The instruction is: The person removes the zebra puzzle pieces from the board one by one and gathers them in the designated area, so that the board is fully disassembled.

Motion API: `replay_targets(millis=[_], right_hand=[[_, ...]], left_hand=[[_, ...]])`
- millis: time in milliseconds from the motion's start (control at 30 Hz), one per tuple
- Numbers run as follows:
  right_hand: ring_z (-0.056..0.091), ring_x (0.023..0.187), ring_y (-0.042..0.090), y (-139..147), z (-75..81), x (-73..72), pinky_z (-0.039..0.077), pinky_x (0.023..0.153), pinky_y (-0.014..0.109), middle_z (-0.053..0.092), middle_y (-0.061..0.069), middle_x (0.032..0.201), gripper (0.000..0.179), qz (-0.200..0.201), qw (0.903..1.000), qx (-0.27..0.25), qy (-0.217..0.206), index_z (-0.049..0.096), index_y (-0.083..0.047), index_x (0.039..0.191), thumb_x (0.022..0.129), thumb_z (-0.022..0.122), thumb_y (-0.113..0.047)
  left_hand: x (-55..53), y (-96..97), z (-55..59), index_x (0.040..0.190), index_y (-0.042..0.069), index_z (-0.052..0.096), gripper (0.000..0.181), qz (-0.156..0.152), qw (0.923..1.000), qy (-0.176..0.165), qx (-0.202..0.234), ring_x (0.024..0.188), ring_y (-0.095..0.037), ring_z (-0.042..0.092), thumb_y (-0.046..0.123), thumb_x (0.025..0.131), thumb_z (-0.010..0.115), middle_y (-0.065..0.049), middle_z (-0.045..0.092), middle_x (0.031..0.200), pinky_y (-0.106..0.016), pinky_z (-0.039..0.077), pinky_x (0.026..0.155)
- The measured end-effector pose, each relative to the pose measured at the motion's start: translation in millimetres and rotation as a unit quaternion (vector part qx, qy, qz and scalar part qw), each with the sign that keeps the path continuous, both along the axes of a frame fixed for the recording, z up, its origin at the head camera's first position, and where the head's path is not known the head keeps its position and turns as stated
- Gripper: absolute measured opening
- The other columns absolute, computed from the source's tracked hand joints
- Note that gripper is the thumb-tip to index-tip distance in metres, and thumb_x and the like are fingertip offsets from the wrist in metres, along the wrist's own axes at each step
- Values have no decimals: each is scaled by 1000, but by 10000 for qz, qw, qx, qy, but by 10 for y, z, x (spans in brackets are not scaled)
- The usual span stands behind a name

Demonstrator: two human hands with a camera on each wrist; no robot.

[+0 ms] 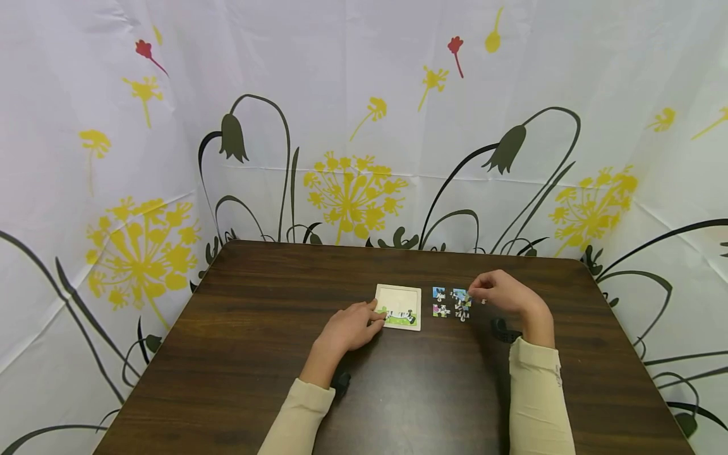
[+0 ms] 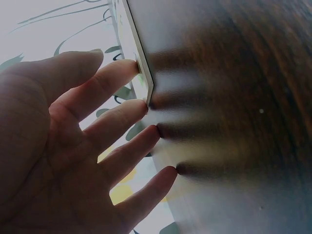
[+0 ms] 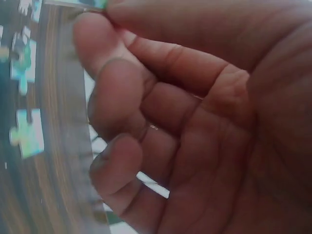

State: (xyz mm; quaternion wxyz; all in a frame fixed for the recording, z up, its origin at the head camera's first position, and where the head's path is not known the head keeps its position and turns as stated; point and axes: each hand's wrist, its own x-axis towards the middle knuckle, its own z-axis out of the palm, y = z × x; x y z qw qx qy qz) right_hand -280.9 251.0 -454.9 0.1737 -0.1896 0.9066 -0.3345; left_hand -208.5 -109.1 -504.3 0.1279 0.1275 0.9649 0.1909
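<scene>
My left hand [image 1: 354, 325] lies with spread fingers at the lower left corner of a square puzzle board [image 1: 400, 297]. Its index and middle fingertips meet the board's pale edge [image 2: 142, 66] in the left wrist view, while the other two fingertips touch the table. Up at the right, my right hand [image 1: 506, 292] pinches a puzzle piece [image 3: 80, 4] between thumb and index finger, its other fingers curled. Only a sliver of that piece shows in the right wrist view. Just left of this hand lie several loose puzzle pieces [image 1: 440, 310], colourful and knobbed.
A dark brown wooden table [image 1: 273, 303] bears everything. Behind it hangs a white curtain [image 1: 352, 82] printed with yellow and grey flowers. Dark bands [image 1: 503, 331] sit at both wrists.
</scene>
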Motion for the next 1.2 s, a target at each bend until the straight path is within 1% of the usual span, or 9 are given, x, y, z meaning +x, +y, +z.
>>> replay_targets(millis=[167,333,400,467,533,633,800,933,1200], right_hand=[[56,85,17,177,-25,48,48,76,33,74,11,101,24,-199,9996,129,-164,78,2,102,107,65,-18],[50,73,16,321,-79,85,44,70,32,68,8,94,30,-421,9980,74,-476,69,1,79,105,66,-13],[50,72,16,361,-107,86,45,68,32,68,7,91,31,-461,9971,98,-602,67,3,77,104,65,-11],[55,75,15,390,-130,80,49,70,31,72,9,91,28,-425,9967,178,-661,70,7,81,104,65,-9],[58,78,14,407,-157,63,51,70,30,74,9,91,24,-410,9968,293,-626,75,10,90,102,66,-8],[60,75,13,417,-204,24,52,69,29,71,7,82,23,-423,9963,444,-596,78,11,96,102,68,-9],[58,69,14,402,-295,-37,52,67,30,66,2,75,23,-583,9948,648,-530,78,8,93,101,68,-11],[61,70,16,376,-344,-68,53,68,31,66,4,76,24,-654,9942,663,-543,78,8,92,102,67,-11],[61,71,18,372,-421,-84,51,67,32,66,8,82,23,-822,9933,599,-543,76,6,93,103,67,-12]], left_hand=[[0,3,-7,148,26,68,40,-6,10000,-2,0,157,-32,45,38,112,56,-6,45,171,-69,36,124],[-6,5,-12,147,26,69,39,21,10000,28,22,156,-32,46,37,112,57,-6,46,170,-70,36,123],[-7,5,-11,147,26,69,39,38,10000,46,24,156,-32,46,37,112,57,-6,46,170,-70,36,123],[-8,6,-12,147,27,69,39,50,10000,60,11,156,-32,47,38,112,57,-6,47,170,-70,37,123],[-7,6,-15,147,27,69,39,53,10000,66,-6,156,-32,47,38,112,57,-5,47,170,-70,37,123],[-8,9,-19,147,27,69,39,60,10000,71,-17,156,-32,47,38,112,57,-5,47,170,-70,37,122],[-9,12,-15,147,27,69,39,87,9999,52,-1,156,-32,47,38,112,57,-5,47,170,-70,37,123],[-9,12,-10,147,27,69,39,79,9999,62,-11,155,-32,48,39,112,57,-5,47,170,-69,38,122],[-13,11,-22,147,28,69,39,62,10000,61,-39,156,-31,47,39,111,57,-5,47,170,-69,37,123]])
